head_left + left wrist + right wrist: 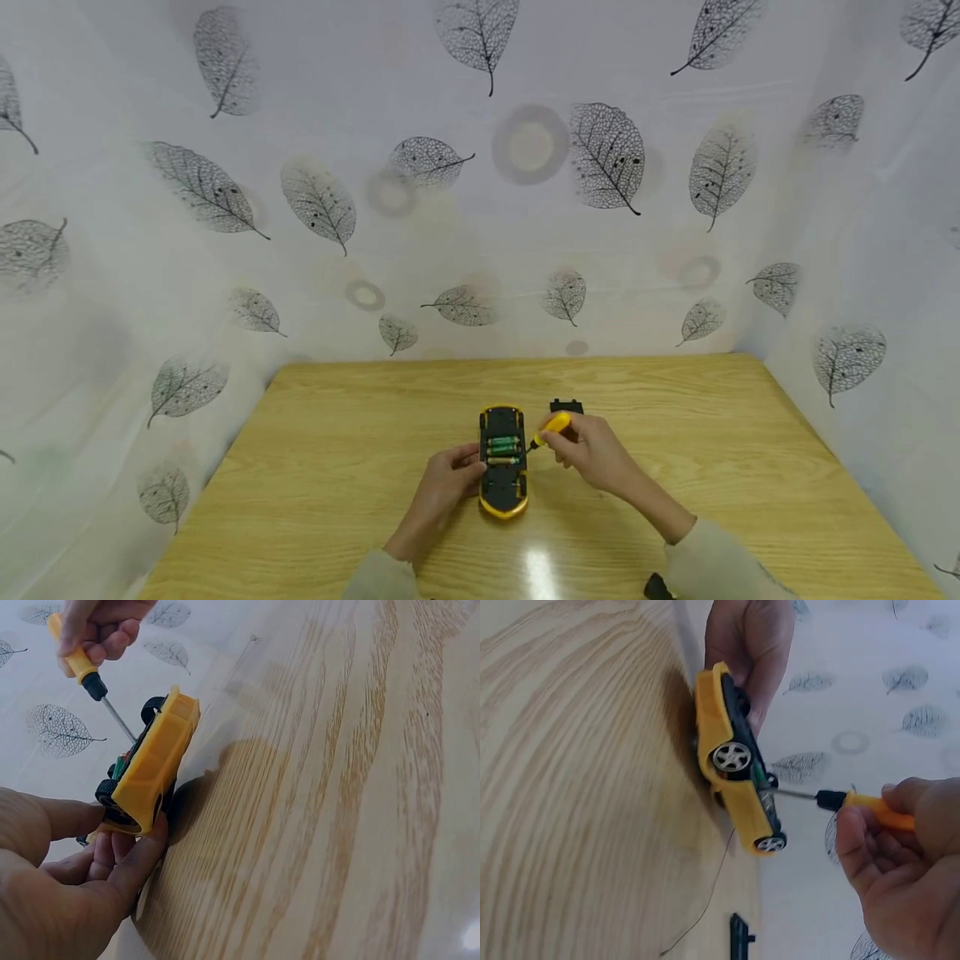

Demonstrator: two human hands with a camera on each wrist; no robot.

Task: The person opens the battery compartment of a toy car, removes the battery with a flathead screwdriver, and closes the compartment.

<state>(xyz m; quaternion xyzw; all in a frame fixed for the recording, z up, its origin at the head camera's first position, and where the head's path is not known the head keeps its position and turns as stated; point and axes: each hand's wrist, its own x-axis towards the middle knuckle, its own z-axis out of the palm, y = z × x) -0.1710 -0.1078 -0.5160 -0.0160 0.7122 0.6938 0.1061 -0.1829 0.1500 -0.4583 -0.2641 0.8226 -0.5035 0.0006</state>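
Observation:
A yellow toy car (503, 487) lies upside down, its black underside facing up and several green batteries (502, 449) showing in the open compartment. My left hand (444, 490) grips the car by its side, thumb near a wheel in the left wrist view (109, 790). With my right hand (592, 450) I hold a screwdriver (553, 426) by its yellow handle. Its metal shaft (795, 793) slants down to the battery compartment in the right wrist view; whether the tip touches a battery is hidden.
A black battery cover (566, 406) lies on the wooden table (360, 417) behind my right hand. Near the front edge, beside the right sleeve, is a black object (657, 587), partly cut off. Leaf-patterned cloth (480, 242) encloses the table's back and sides.

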